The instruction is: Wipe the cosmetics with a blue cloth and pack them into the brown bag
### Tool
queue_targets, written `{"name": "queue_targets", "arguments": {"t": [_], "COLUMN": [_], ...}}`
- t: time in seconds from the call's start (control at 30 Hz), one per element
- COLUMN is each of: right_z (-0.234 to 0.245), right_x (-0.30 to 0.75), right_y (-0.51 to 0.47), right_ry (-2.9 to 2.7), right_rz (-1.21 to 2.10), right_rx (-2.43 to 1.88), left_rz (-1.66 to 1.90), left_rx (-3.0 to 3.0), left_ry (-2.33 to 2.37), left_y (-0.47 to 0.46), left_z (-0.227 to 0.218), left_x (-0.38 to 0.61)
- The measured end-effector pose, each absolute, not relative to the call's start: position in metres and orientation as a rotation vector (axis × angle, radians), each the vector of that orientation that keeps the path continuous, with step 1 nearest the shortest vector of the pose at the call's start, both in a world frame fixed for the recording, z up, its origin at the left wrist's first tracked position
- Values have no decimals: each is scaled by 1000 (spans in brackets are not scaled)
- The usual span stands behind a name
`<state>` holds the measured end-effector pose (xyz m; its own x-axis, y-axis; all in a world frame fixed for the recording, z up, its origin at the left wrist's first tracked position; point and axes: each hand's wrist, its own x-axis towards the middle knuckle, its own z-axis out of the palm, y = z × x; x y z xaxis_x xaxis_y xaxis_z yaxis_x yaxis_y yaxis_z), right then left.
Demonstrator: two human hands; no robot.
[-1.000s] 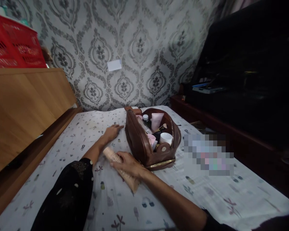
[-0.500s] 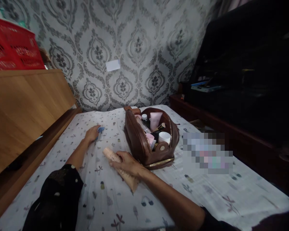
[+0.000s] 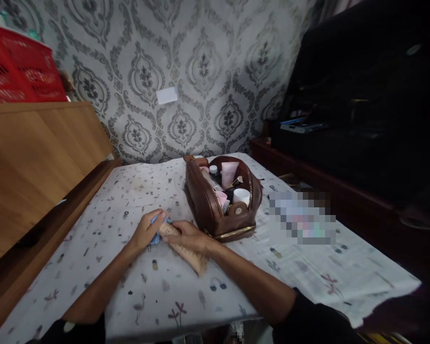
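My right hand [image 3: 188, 237] is wrapped round a peach-coloured squeeze tube [image 3: 189, 255], held slantwise above the patterned sheet. In my left hand [image 3: 148, 229] is a bunched blue cloth [image 3: 155, 234], pressed against the capped end of the tube. Just beyond my right hand stands a brown toiletry bag [image 3: 204, 203], unzipped at the top. Inside it are a pink tube [image 3: 229, 173], a white jar [image 3: 241, 196], a brush [image 3: 237, 181] and a bottle with a white cap [image 3: 213, 170].
A sheet with small plant prints [image 3: 136, 286] covers the surface. Wooden panelling [image 3: 39, 148] rises on the left, below a red basket [image 3: 28, 67]. To the right are a blurred-out item [image 3: 304, 220] and a large dark panel [image 3: 361, 95]. Patterned wallpaper [image 3: 204, 67] lines the back.
My left hand has come right and nearer with the blue cloth, from the sheet onto the tube's end. My right hand still holds the tube, nearly in the same place.
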<state>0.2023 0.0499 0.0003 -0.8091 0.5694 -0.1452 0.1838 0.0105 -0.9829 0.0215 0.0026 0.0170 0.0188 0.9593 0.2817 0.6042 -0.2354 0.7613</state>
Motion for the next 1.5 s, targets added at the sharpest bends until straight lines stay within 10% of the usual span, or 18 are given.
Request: {"name": "queue_targets", "arguments": {"t": [0.27, 0.83, 1.17, 1.5], "right_z": [0, 1, 2, 8], "right_x": [198, 204, 201, 201], "right_y": [48, 50, 46, 44], "right_ry": [-2412, -1824, -2041, -1669], "right_rz": [1100, 2052, 1567, 2136], "right_rx": [-822, -559, -792, -636], "left_rz": [1084, 1368, 1439, 1508], "left_rx": [1805, 1708, 1621, 1583], "left_ry": [1815, 1642, 1688, 1686], "left_y": [4, -9, -8, -10], "left_z": [12, 27, 24, 30], "left_x": [21, 21, 17, 19]}}
